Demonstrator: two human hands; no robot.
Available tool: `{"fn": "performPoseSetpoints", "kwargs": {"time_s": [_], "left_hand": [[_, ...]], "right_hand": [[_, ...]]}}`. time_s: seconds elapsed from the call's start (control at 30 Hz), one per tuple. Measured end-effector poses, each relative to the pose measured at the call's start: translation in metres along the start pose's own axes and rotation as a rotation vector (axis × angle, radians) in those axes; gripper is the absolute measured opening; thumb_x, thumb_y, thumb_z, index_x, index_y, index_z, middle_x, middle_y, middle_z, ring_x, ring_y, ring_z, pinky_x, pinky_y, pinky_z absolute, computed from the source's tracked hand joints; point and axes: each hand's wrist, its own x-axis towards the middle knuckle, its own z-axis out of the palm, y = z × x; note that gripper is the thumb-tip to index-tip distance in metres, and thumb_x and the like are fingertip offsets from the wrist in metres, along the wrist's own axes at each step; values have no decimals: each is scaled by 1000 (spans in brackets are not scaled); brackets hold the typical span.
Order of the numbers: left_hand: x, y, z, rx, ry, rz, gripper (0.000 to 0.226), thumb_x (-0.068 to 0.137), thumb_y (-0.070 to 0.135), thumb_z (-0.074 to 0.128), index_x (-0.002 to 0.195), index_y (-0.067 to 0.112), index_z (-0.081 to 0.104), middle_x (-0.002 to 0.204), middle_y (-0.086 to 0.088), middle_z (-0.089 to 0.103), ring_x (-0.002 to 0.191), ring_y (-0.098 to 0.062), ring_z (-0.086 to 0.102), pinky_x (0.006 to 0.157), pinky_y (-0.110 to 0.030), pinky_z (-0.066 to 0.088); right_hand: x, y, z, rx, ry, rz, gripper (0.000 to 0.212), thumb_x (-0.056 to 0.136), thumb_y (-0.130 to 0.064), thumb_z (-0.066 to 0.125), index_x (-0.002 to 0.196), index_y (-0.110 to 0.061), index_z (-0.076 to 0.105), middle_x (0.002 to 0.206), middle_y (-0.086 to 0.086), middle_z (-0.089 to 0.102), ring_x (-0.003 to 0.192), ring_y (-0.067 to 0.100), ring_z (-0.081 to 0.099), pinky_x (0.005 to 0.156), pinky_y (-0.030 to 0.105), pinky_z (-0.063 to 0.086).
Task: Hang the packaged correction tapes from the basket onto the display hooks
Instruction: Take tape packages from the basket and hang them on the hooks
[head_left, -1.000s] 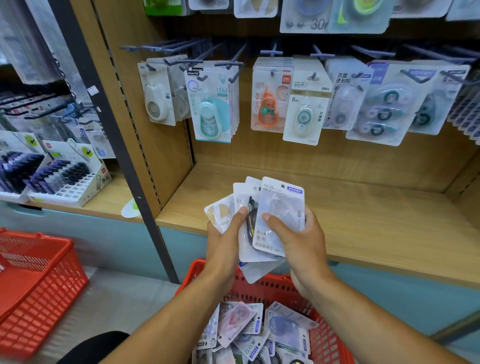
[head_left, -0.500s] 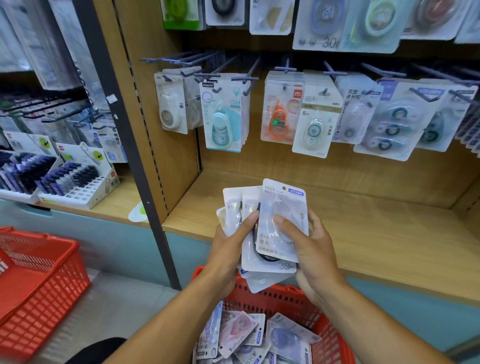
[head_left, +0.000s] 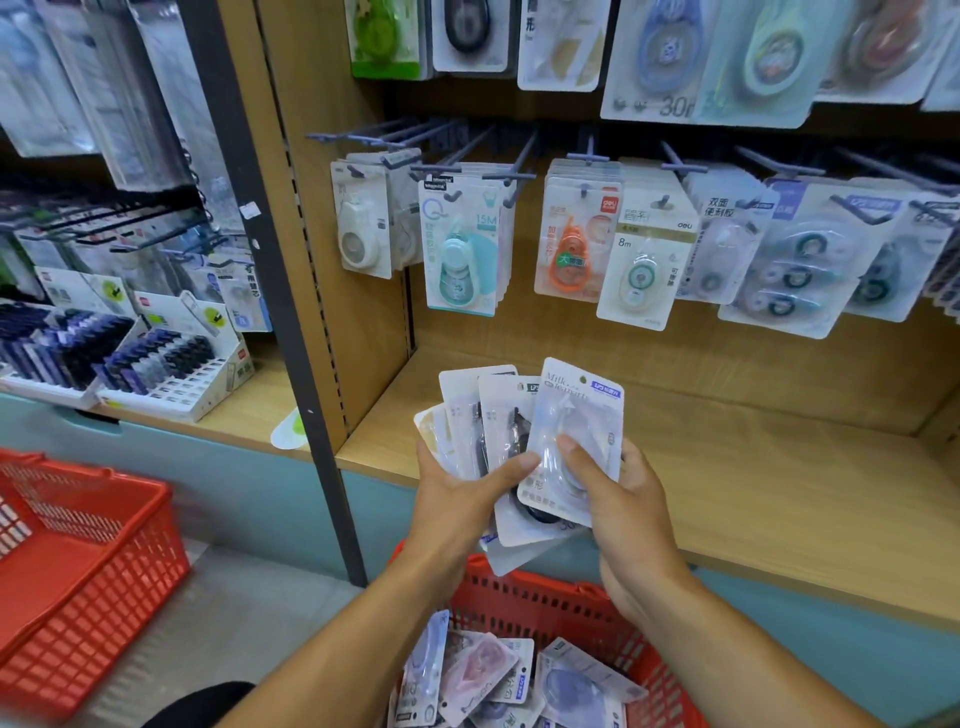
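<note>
My left hand (head_left: 457, 499) grips a fanned stack of packaged correction tapes (head_left: 470, 410) above the red basket (head_left: 524, 597). My right hand (head_left: 618, 499) pinches the front packet (head_left: 576, 410), thumb on its clear blister, fingers behind it. More packets (head_left: 478, 670) lie loose in the basket below. Grey display hooks (head_left: 467, 148) stick out from the wooden back panel higher up; some at the left are bare, others carry hanging tape packs (head_left: 460, 249).
A wooden shelf (head_left: 753, 478) runs under the hooks, right behind my hands. A dark metal upright (head_left: 280, 291) divides the bays. A second red basket (head_left: 78, 566) stands on the floor at left. Boxes of refills (head_left: 156, 364) fill the left shelf.
The view has tilted up and drawn closer to the hooks. Both hands keep their hold on the packets, raised slightly, with the front packet drawn a little to the right.
</note>
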Motion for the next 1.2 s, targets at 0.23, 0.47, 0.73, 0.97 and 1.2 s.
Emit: {"fn": "performPoseSetpoints", "kwargs": {"time_s": [0.23,0.47,0.73,0.97,1.2], "left_hand": [[-2,23,14,-24,32,99,74,75,13,91,135,24,51,120,5,76,109,-15,75,76,-26,62],[-11,64,13,2,33,235,78,65,20,96,128,30,52,117,9,76,108,-11,74,78,-24,61],[-25,123,3,13,84,360,85,55,22,100,126,33,57,112,16,77,103,-5,74,73,-19,59],[-1,179,-8,11,101,482,67,77,7,87,135,23,57,118,6,77,107,-13,75,77,-29,64],[13,182,-6,-45,65,435,71,70,17,94,130,29,59,116,8,77,105,-13,75,83,-38,63]], "right_hand": [[-6,-22,0,-380,-19,-300,51,84,-53,65,133,-48,50,141,-17,47,118,-23,44,105,11,36],[-15,-49,4,-274,-147,-383,64,75,-33,84,133,-34,57,141,-22,54,129,-11,48,110,23,41],[-24,-94,28,-401,-222,-588,56,84,-36,76,135,-36,53,148,-38,32,135,-22,27,105,11,33],[13,-163,69,-525,-41,-987,52,83,-25,82,130,-36,62,133,-21,56,128,-5,49,108,14,36],[93,-236,108,-564,154,-1074,47,88,-26,77,132,-23,64,141,-8,53,132,7,46,107,11,30]]}}
